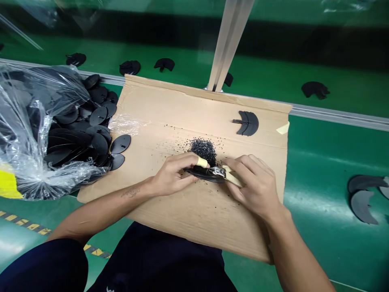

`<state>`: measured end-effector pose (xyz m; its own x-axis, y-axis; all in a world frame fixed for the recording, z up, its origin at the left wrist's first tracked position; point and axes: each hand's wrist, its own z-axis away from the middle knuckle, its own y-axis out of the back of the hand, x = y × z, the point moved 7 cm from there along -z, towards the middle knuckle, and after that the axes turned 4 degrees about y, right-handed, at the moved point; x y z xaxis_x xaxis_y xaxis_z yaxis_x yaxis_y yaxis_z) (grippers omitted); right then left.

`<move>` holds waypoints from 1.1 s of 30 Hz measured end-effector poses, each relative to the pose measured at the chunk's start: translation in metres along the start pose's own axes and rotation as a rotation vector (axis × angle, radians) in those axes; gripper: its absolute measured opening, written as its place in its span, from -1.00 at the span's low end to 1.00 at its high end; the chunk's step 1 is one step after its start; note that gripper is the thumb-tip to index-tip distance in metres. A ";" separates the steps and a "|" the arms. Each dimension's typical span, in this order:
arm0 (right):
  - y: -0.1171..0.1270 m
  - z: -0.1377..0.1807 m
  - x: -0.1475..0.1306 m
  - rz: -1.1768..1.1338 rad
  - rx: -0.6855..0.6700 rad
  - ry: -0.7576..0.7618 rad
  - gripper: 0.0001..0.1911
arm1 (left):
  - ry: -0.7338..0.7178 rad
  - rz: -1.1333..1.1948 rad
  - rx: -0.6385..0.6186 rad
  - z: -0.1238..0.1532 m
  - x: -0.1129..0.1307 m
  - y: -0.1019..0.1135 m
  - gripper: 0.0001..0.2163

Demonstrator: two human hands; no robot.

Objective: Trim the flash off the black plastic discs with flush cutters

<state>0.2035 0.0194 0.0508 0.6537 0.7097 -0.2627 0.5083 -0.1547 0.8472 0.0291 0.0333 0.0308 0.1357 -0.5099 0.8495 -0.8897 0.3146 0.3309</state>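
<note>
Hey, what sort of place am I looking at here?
Probably a factory or workshop: a plastic bag of many similar black discs, hand cutters in the right hand, and yellow-and-black striped marking.

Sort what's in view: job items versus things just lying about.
Apparently in the job:
thin black part (left hand)
cream-handled metal pliers (right hand)
heaped tiny black bits
flat black discs

Apparently lying about:
crumpled clear plastic film
dark crescent-shaped piece

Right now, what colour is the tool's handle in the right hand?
The handle is pale yellow, best seen in the head view.
</note>
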 end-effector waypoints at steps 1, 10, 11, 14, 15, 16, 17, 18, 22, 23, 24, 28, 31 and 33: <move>0.000 0.000 0.000 0.011 -0.003 0.002 -0.83 | -0.002 -0.006 -0.006 0.000 0.001 -0.001 -0.83; 0.004 -0.001 -0.008 0.211 0.037 0.035 -0.87 | -0.002 -0.024 -0.004 0.001 0.002 -0.003 -0.88; 0.005 -0.001 -0.009 0.233 0.031 0.036 -0.87 | -0.004 -0.021 0.002 0.002 0.002 -0.003 -0.88; 0.007 -0.002 -0.012 0.283 0.027 0.046 -0.86 | -0.010 -0.006 0.005 0.002 0.003 -0.003 -0.87; 0.008 -0.002 -0.013 0.294 0.031 0.049 -0.86 | -0.013 0.001 0.003 0.003 0.003 -0.003 -0.87; 0.008 -0.003 -0.014 0.304 0.035 0.050 -0.86 | -0.016 0.006 0.002 0.003 0.004 -0.003 -0.87; 0.008 -0.003 -0.014 0.313 0.038 0.051 -0.87 | -0.020 0.008 0.003 0.003 0.004 -0.003 -0.86; 0.008 -0.003 -0.014 0.318 0.042 0.051 -0.87 | -0.022 0.007 0.004 0.003 0.004 -0.003 -0.86; 0.007 0.001 -0.013 0.263 0.062 0.040 -0.86 | -0.024 -0.025 0.011 0.003 0.005 -0.003 -0.88; 0.006 0.002 -0.012 0.230 0.062 0.030 -0.85 | -0.024 -0.031 0.013 0.003 0.005 -0.003 -0.87; 0.005 0.003 -0.010 0.198 0.062 0.015 -0.84 | -0.022 -0.031 0.015 0.003 0.005 -0.002 -0.85; 0.004 0.004 -0.002 0.172 0.043 -0.052 -0.81 | -0.025 -0.037 -0.004 0.004 0.004 -0.002 -0.70; 0.002 0.003 -0.001 0.212 0.008 -0.048 -0.83 | -0.061 -0.095 -0.037 0.003 0.006 -0.005 -0.71; 0.000 0.002 -0.001 0.228 -0.012 -0.048 -0.83 | -0.061 -0.131 -0.048 0.003 0.007 -0.007 -0.73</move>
<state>0.2044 0.0174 0.0500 0.7771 0.6236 -0.0853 0.3378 -0.2988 0.8925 0.0347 0.0258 0.0331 0.2217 -0.5962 0.7716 -0.8438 0.2793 0.4583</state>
